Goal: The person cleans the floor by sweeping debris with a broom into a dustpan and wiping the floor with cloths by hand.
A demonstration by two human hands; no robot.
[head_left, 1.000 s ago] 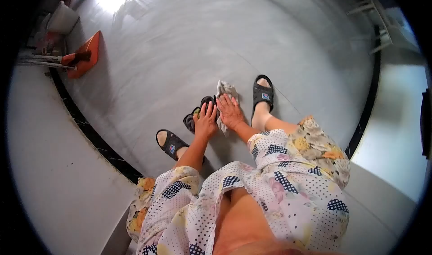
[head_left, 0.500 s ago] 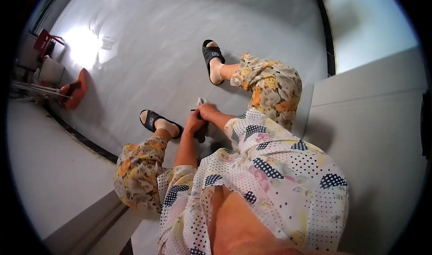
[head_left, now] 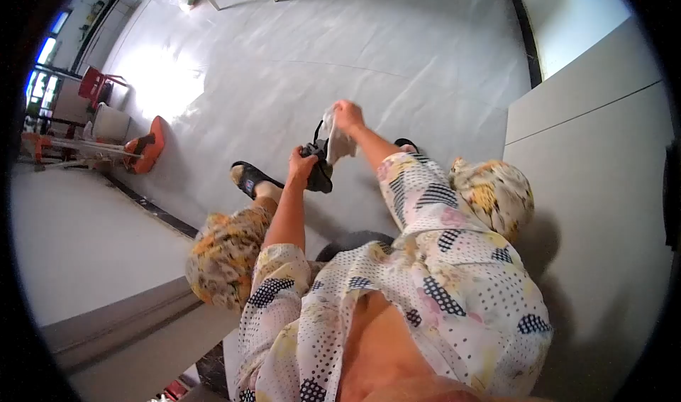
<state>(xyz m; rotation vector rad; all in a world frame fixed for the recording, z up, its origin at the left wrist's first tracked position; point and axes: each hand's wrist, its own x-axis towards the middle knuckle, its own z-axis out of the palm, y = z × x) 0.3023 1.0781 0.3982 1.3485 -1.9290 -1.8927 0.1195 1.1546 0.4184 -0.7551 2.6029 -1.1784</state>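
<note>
The left hand and right hand had just drawn apart, leaving each item separately held: the left gripped a black sandal, toward eleven o'clock from the view's centre; the right clutched a pale cloth at the sandal's one o'clock.

Orange dustpan near white bucket

Cloth off-white, sandal black and grey, slipper black, shirt white with dark dotted patches, trousers yellow-and-grey floral, dustpan orange.
</note>
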